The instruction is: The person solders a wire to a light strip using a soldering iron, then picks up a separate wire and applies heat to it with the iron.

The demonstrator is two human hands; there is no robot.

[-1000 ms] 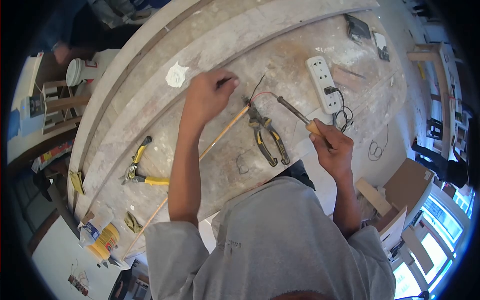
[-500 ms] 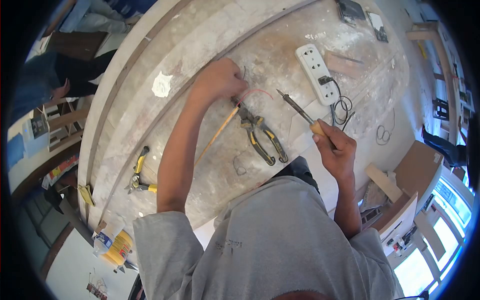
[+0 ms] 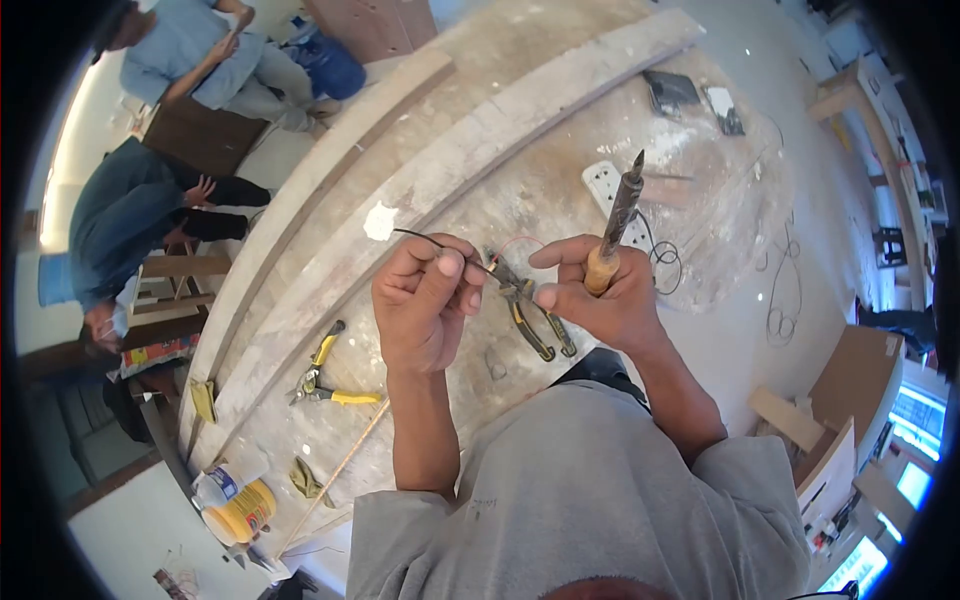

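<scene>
My left hand (image 3: 424, 318) pinches a thin black wire (image 3: 412, 234) between thumb and fingers, one end sticking out to the left. In my right hand (image 3: 630, 312) is a soldering iron (image 3: 620, 212), gripped by its wooden handle with the tip pointing away from me. My right thumb and forefinger reach toward the left hand, apart from it. Beneath and between the hands, combination pliers (image 3: 528, 318) with black and yellow handles lie on the table (image 3: 465, 420). A thin red wire (image 3: 522, 240) curves up near their jaws, and its far end is hard to follow.
A white power strip (image 3: 601, 184) with a black cord (image 3: 662, 258) lies beyond my right hand. Yellow-handled snips (image 3: 322, 368) and a long thin stick (image 3: 335, 468) are at left. Curved wooden beams (image 3: 480, 150) cross the table. Two people (image 3: 225, 75) sit beyond it.
My left hand has turned over and raised the black wire. The right hand has moved left, and the soldering iron now points more straight away from me. The camera view has shifted.
</scene>
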